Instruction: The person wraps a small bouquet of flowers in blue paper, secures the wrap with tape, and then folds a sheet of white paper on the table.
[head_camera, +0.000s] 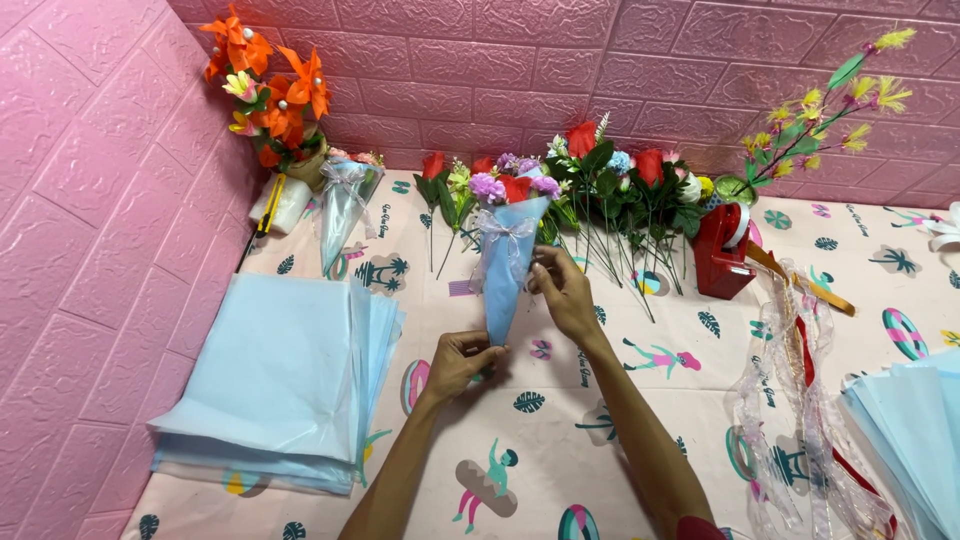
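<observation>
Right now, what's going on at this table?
A person holds a small bouquet wrapped in a light blue paper cone over a patterned table. The left hand pinches the cone's bottom tip, and the right hand touches its side near a sheer ribbon bow. A finished-looking wrapped bouquet lies to the left, above a stack of blue paper sheets. Loose artificial flowers line the wall, beside a red tape dispenser.

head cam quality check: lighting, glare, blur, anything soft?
Head view: bright, even light with soft, short shadows under the paper stack and both hands; left hand and right hand on the blue bouquet are sharp, no motion blur; mild sheen on the clear ribbon; slight wide-angle bend at the edges.
</observation>
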